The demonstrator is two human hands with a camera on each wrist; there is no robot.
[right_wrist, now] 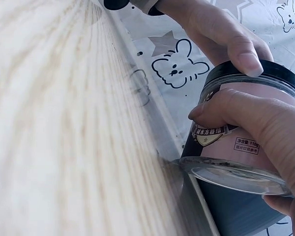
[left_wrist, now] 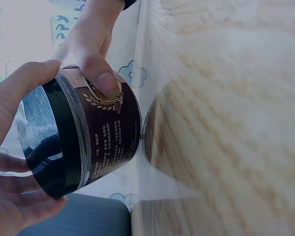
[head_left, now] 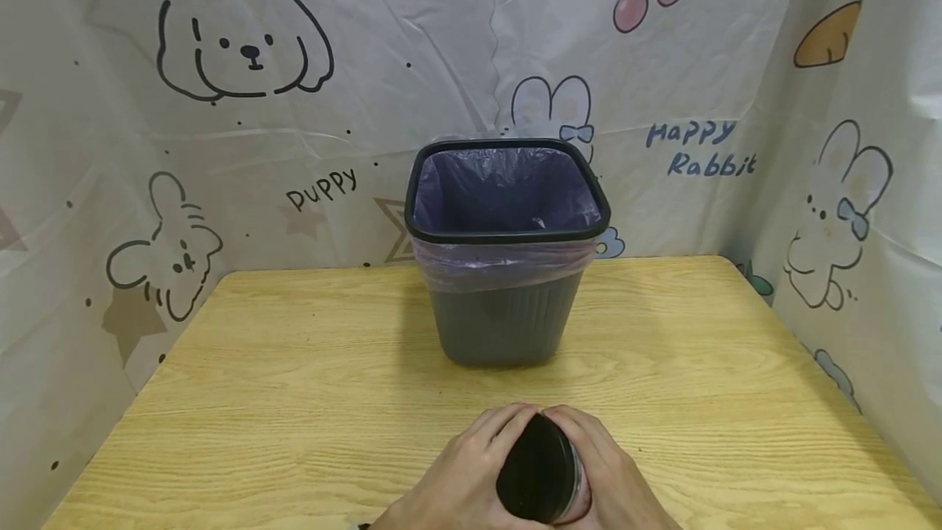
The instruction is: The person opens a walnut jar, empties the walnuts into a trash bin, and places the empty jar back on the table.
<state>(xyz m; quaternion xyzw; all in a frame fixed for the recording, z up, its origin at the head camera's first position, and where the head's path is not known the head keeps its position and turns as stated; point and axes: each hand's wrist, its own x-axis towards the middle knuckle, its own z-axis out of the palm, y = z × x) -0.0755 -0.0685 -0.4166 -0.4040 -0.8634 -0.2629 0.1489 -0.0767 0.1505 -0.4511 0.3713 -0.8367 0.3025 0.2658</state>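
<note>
Jar (head_left: 538, 470): clear, dark lid and label, tilted off the table (head_left: 294, 399) near its front edge, in front of the bin (head_left: 506, 301).
Left hand (head_left: 459, 477): fingers curled round the lid end, as if to turn it.
Right hand (head_left: 611, 481): fingers wrapped round the body, thumb (left_wrist: 102, 73) on the label, steadying it.
Bin: upright, lined with a bag (head_left: 508, 186), mouth open behind the jar.

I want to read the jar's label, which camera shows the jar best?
The left wrist view: the jar fills the frame, with its dark label and black lid side-on. The right wrist view shows its clear base and part of the label behind fingers. The head view shows only the black lid between both hands.
</note>
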